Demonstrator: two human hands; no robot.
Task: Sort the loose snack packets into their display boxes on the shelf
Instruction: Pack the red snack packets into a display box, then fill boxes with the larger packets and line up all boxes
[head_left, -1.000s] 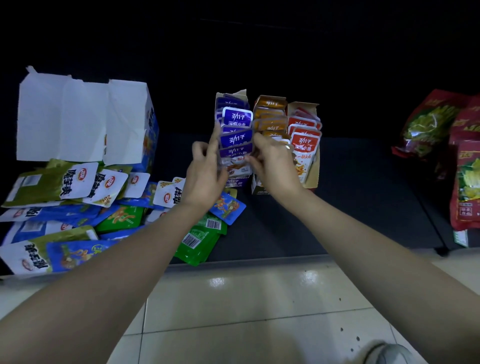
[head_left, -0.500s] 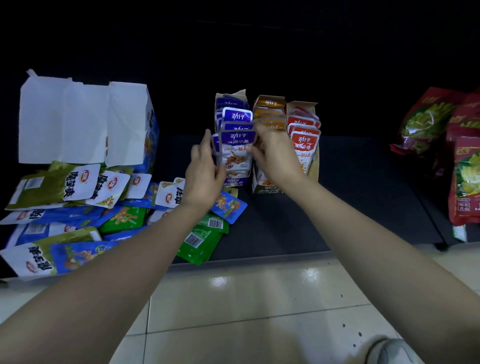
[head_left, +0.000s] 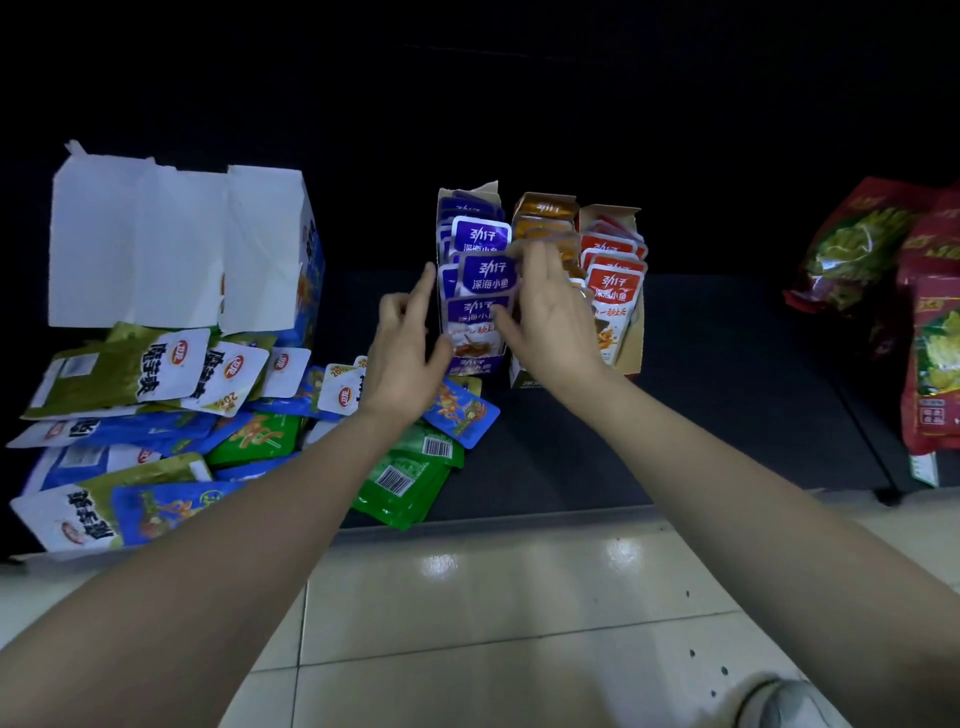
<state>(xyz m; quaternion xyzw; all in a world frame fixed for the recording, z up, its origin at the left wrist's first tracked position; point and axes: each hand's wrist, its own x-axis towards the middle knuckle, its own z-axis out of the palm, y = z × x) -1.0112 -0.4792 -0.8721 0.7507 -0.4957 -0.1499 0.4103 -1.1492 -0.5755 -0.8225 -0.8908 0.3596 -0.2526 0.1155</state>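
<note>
Loose packets (head_left: 156, 431) left of purple box (head_left: 470, 270); both hands (head_left: 410, 353) there

On my feed, big red bags (head_left: 930, 332) with yellow-green pictures stood stacked at the shelf's far right, well apart from everything else. Below the shelf edge lay a pale tiled floor (head_left: 519, 613) that caught two small glints of light. The toe of a grey shoe (head_left: 792, 704) showed in the bottom right corner.
</note>
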